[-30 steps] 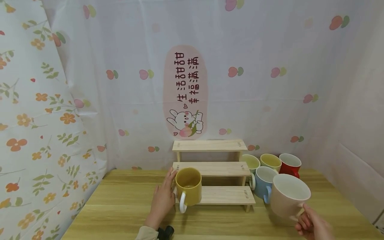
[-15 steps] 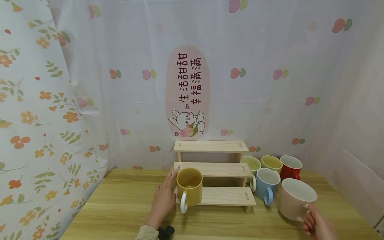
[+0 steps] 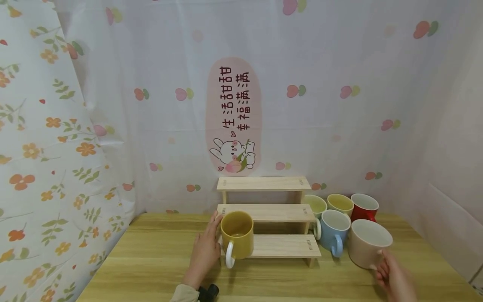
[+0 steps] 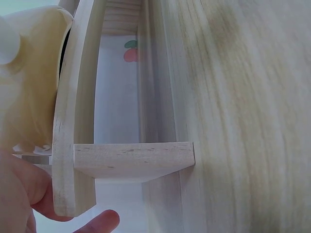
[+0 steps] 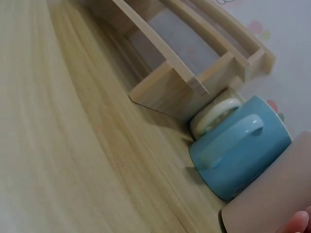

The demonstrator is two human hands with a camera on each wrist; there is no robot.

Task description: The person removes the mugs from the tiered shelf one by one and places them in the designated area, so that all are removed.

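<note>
In the head view, my right hand (image 3: 394, 277) pinches the handle of a pale pink mug (image 3: 364, 247), which is upright at the table's right side, beside a light blue mug (image 3: 335, 230). In the right wrist view, the pink mug (image 5: 277, 189) is close against the blue mug (image 5: 243, 150), with a fingertip (image 5: 296, 223) at its side. A mustard-yellow mug (image 3: 241, 239) with a white handle stands at the left end of the lowest step of a wooden three-step rack (image 3: 283, 245). My left hand (image 3: 205, 249) rests at that end, fingers extended alongside the mug.
Behind the blue mug are a pale green mug (image 3: 315, 204), a yellow mug (image 3: 341, 203) and a red mug (image 3: 364, 207). The wooden table (image 3: 151, 256) ends at a patterned cloth backdrop (image 3: 320, 138), with a floral cloth (image 3: 68, 176) on the left.
My right hand shifted the pink mug rightward, out from in front of the blue mug, then back and slightly left to the blue mug's side. The left hand and yellow mug stayed put.
</note>
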